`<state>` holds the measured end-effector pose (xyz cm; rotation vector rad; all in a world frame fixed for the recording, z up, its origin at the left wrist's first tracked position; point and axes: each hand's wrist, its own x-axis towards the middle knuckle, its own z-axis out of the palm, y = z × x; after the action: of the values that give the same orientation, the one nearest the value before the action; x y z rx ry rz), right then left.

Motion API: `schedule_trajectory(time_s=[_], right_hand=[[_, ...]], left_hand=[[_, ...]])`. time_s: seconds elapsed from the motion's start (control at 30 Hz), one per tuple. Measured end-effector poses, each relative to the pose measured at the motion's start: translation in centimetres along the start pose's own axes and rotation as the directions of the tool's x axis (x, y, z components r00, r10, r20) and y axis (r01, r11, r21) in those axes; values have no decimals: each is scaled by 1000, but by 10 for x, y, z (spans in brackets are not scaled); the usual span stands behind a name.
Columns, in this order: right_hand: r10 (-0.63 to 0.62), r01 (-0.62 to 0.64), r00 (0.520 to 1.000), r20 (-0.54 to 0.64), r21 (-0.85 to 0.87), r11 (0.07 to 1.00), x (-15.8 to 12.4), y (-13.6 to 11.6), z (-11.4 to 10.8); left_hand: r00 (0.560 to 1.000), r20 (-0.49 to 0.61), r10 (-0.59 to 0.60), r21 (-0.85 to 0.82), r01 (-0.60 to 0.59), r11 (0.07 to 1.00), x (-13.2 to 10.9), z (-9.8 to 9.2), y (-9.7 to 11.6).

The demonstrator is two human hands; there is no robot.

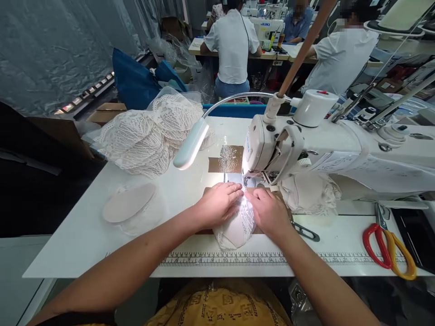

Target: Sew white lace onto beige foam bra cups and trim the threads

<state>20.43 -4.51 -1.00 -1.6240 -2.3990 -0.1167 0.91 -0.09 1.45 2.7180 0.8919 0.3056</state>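
Observation:
A pale, lace-covered fabric cup (236, 228) lies under the front of a white sewing machine (268, 140), its far end close to the needle area. My left hand (219, 203) rests on the cup's left side with fingers stretched flat toward the presser foot. On the other side, my right hand (268, 210) has its fingers curled and closed on the cup's lace edge, near the needle. The cup's far edge is partly hidden by my fingertips and the machine head.
Lace pieces (142, 140) are heaped at the back left, with smooth oval pads (129, 203) nearer. More lace cups (309, 192) lie under the machine arm. Scissors (389, 249) and a small metal snipper (306, 232) lie right. A lamp (192, 145) overhangs the table. Co-workers sit beyond.

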Motion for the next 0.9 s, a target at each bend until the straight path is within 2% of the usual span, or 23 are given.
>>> schedule_trajectory(time_s=[0.1, 0.3, 0.47, 0.57, 0.63, 0.77, 0.9], right_hand=[[15, -15, 1000, -5, -17, 1000, 1, 0, 1], [70, -71, 997, -30, -34, 997, 7, -4, 3], [85, -87, 996, -27, -46, 995, 10, -5, 3], [60, -60, 997, -38, 11, 998, 8, -3, 2], [50, -46, 997, -50, 82, 996, 4, 0, 1], [99, -85, 994, -57, 208, 974, -3, 6, 1], [119, -99, 991, -65, 254, 962, -5, 9, 2]], left_hand=[[1000, 2, -9, 11, 9, 1000, 1, -1, -2], [981, 192, 33, 4, -34, 999, 9, -8, -21], [961, 256, 103, -17, -102, 995, 17, -14, -38], [953, 281, 112, -14, -113, 993, 17, -17, -41], [968, 227, 108, -12, -108, 994, 13, -18, -39], [993, 23, 118, -80, -116, 990, 0, -16, -23], [998, -37, 58, -4, -58, 998, -4, -6, -5]])
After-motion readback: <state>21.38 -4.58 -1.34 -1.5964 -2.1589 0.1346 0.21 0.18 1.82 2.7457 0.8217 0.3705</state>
